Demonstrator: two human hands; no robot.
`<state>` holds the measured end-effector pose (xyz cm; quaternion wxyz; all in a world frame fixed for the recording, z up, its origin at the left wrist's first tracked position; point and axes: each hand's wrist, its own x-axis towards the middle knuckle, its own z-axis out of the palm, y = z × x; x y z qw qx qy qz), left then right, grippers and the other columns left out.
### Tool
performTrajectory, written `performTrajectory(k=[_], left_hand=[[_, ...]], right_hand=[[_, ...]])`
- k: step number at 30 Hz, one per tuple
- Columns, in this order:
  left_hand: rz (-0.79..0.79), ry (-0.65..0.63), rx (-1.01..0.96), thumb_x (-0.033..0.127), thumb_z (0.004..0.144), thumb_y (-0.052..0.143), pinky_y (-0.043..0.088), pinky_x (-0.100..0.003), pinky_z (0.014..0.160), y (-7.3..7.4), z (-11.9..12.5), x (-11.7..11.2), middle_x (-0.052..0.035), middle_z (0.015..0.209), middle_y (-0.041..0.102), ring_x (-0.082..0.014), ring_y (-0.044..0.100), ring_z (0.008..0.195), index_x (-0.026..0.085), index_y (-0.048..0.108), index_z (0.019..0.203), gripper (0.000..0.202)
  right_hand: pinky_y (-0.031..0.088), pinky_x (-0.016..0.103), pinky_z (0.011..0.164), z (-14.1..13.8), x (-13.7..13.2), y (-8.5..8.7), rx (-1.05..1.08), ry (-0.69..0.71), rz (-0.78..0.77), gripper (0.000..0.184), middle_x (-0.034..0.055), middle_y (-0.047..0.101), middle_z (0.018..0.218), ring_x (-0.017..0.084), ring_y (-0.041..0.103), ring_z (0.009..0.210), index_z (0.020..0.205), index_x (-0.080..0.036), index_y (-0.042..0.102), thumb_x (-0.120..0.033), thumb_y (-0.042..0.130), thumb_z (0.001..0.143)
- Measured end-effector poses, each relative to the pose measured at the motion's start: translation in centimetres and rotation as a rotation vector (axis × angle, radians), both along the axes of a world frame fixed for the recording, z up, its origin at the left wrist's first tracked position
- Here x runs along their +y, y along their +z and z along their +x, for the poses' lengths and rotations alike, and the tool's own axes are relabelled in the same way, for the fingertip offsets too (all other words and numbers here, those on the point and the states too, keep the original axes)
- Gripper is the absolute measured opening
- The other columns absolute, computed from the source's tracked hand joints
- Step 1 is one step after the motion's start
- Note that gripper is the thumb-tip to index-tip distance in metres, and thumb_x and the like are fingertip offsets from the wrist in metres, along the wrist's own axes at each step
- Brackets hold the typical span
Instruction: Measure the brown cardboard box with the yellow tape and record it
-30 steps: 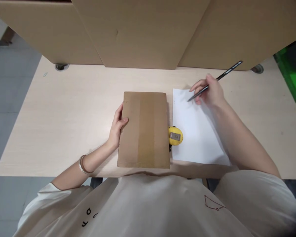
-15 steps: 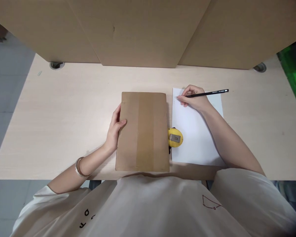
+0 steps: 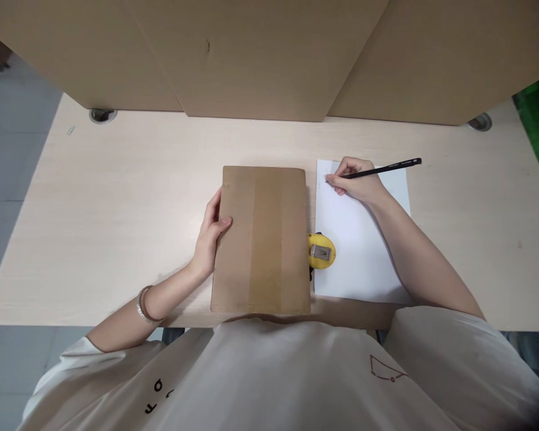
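Note:
My left hand grips the left side of a brown cardboard box, with its thumb on the top face and its other fingers along the side, partly hidden. A strip of tape runs down the box. In my right hand a slim black pen is pinched, its point near the upper left of a white sheet of paper. Tiny marks show by the paper's left edge. Between box and paper lies a yellow tape measure with a grey clip, overlapping the sheet's left edge.
Tall cardboard panels stand along the back of the pale wooden table. Round cable holes sit at the back left and back right. The table's front edge is close to my body.
My right hand and the pen have shifted slightly right and down over the paper. The view has moved a little. My left hand keeps its hold on the box.

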<state>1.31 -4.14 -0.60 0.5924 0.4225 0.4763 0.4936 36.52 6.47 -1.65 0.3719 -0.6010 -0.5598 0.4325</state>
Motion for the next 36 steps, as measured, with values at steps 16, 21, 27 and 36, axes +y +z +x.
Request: performTrajectory(k=[16,21,27,36], left_hand=[[0.037,0.02,0.027,0.042,0.083,0.073,0.043,-0.048,0.126,-0.51,-0.19,0.3,0.0009,0.163,0.054,-0.0337,0.04,0.158,0.036,0.06,0.143,0.062],[0.036,0.014,0.021,0.042,0.084,0.073,0.042,-0.049,0.126,-0.57,-0.18,0.28,0.0014,0.163,0.054,-0.0333,0.04,0.158,0.037,0.06,0.144,0.062],[0.033,0.022,0.017,0.042,0.081,0.074,0.039,-0.051,0.129,-0.5,-0.07,0.32,0.001,0.163,0.053,-0.0342,0.038,0.16,0.036,0.06,0.142,0.063],[0.009,0.036,0.025,0.047,0.079,0.078,0.04,-0.051,0.13,-0.21,-0.1,0.29,-0.0006,0.164,0.055,-0.0349,0.038,0.161,0.035,0.061,0.142,0.066]], right_hand=[[0.041,0.021,0.037,0.55,0.39,-1.02,0.018,-0.003,0.038,0.038,0.0002,0.06,0.051,0.009,0.051,0.039,0.058,-0.019,0.052,-0.022,0.09,0.065],[0.036,0.021,0.034,0.58,0.19,-0.95,0.013,-0.006,0.066,0.046,0.0006,0.058,0.049,0.008,0.047,0.037,0.058,-0.02,0.051,-0.032,0.095,0.066],[0.033,0.021,0.035,0.37,-0.06,-0.5,-0.025,0.039,0.062,0.046,0.0027,0.061,0.053,0.008,0.048,0.04,0.059,-0.019,0.053,-0.036,0.095,0.067],[0.033,0.022,0.036,0.51,0.05,-0.88,-0.04,0.018,0.044,0.04,0.0017,0.061,0.053,0.009,0.047,0.04,0.059,-0.019,0.053,-0.028,0.09,0.068]])
